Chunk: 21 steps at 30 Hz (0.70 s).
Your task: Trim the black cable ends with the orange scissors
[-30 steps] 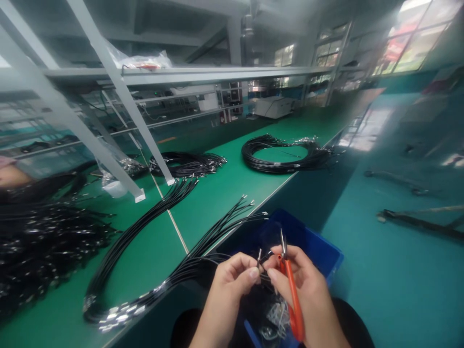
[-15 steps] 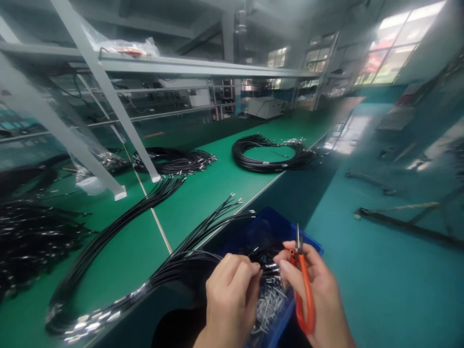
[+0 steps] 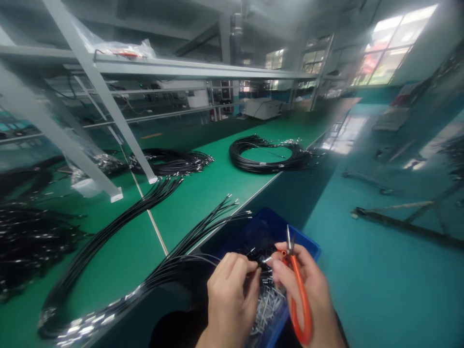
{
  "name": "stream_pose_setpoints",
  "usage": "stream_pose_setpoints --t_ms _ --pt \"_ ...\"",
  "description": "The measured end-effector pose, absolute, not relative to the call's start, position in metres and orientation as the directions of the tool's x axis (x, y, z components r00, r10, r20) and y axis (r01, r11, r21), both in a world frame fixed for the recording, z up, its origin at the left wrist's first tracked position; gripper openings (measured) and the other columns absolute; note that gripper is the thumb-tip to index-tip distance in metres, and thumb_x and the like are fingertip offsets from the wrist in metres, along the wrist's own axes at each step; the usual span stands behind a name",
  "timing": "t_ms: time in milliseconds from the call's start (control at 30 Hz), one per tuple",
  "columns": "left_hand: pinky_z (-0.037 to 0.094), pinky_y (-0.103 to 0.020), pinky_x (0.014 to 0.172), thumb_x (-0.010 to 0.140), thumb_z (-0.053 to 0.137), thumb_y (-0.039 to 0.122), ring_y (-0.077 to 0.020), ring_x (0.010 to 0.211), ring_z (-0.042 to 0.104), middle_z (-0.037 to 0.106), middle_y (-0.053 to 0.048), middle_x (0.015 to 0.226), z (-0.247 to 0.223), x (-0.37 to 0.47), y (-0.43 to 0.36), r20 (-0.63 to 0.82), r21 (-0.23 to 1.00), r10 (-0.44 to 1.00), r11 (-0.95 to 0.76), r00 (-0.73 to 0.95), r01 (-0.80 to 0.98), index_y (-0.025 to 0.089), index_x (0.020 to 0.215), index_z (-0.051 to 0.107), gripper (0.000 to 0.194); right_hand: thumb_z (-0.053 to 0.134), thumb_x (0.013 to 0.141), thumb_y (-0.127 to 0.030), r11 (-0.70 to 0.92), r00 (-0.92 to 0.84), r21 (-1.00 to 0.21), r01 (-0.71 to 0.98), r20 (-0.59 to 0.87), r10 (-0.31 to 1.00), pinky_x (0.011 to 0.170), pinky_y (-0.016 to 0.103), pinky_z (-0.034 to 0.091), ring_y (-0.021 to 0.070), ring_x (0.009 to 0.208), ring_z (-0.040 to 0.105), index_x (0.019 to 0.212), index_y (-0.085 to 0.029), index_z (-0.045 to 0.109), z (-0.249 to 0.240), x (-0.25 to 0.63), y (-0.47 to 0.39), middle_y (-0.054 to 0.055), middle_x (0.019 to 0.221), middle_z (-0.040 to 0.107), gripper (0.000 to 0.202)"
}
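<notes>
My left hand (image 3: 230,290) is closed in a pinch around the end of a thin black cable (image 3: 205,256), which trails back to the bundle on the bench. Close beside it, my right hand (image 3: 313,282) grips a pair of orange-handled snips (image 3: 302,309), blades pointing up and away. My right thumb and forefinger meet near the cable end, at a small light tip. Both hands are over a blue bin (image 3: 310,246) that holds small pale pieces (image 3: 270,302) and dark bits. Exactly what the right fingertips pinch is too small to tell.
On the green bench (image 3: 203,193) lie a curved cable bundle (image 3: 108,227), a coil (image 3: 253,166) farther back, another coil (image 3: 170,162) by the shelf post (image 3: 108,96), and a dark cable heap (image 3: 32,241) at left. A wheeled stand leg (image 3: 395,220) is on the floor at right.
My right hand and the snips have shifted slightly left, nearer to my left hand. The left hand keeps its pinch on the cable. The view has turned a little.
</notes>
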State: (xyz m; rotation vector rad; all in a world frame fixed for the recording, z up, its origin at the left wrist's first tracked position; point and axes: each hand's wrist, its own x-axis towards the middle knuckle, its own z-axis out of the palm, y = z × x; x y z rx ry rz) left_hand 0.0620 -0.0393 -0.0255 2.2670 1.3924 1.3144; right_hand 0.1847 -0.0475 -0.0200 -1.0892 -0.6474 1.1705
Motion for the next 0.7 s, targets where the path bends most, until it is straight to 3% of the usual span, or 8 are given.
stream_pose_setpoints --t_ms 200,467,533,600,700 --pt "0.041 -0.025 0.056 0.082 0.051 0.011 -0.0155 0.062 0.053 0.056 -0.003 0.068 -0.026 0.063 -0.042 0.573 0.555 0.805 -0.521 0.157 0.648 0.018 0.076 0.058 0.012 0.077 0.062 -0.025 -0.002 0.31 -0.919 -0.395 -0.135 0.941 0.064 0.025 0.05 0.0165 0.067 0.06 0.092 -0.021 0.059 -0.024 0.173 -0.044 -0.002 0.07 0.063 0.035" --pt "0.039 -0.022 0.053 0.078 0.058 0.019 -0.0126 0.057 0.051 0.055 0.001 0.064 -0.022 0.056 -0.035 0.269 0.881 0.963 -0.256 0.022 0.397 0.018 0.067 0.058 0.011 0.078 0.062 -0.031 0.009 0.305 -0.93 -0.367 -0.112 0.946 0.069 0.025 0.05 0.017 0.074 0.061 0.097 -0.022 0.061 -0.024 0.174 -0.052 0.002 0.08 0.068 0.039" --pt "0.038 -0.021 0.054 0.077 0.06 0.022 -0.0122 0.058 0.049 0.054 0.002 0.063 -0.018 0.05 -0.032 0.174 0.939 0.985 -0.171 0.016 0.298 0.017 0.067 0.058 0.012 0.078 0.065 -0.033 -0.06 0.174 -0.939 -0.339 -0.125 0.977 0.058 0.023 0.047 0.0151 0.064 0.059 0.097 -0.021 0.062 -0.023 0.185 -0.054 0.003 0.078 0.068 0.038" --pt "0.037 -0.021 0.055 0.076 0.063 0.025 -0.0117 0.058 0.047 0.053 0.002 0.062 -0.014 0.045 -0.031 0.094 0.978 0.995 -0.098 0.028 0.185 0.016 0.067 0.058 0.014 0.075 0.069 -0.037 -0.167 -0.089 -0.923 -0.346 -0.145 0.985 0.045 0.02 0.038 0.0098 0.048 0.05 0.096 -0.018 0.063 -0.021 0.197 -0.057 0.004 0.073 0.067 0.035" --pt "0.036 -0.02 0.055 0.074 0.066 0.028 -0.0107 0.058 0.044 0.052 0.003 0.062 -0.01 0.037 -0.03 0.032 0.998 0.998 -0.035 0.056 0.045 0.015 0.068 0.058 0.016 0.068 0.075 -0.042 -0.347 -0.409 -0.86 -0.373 -0.183 0.894 0.044 0.02 0.03 0.0074 0.045 0.042 0.098 -0.015 0.063 -0.019 0.208 -0.062 0.008 0.075 0.067 0.036"
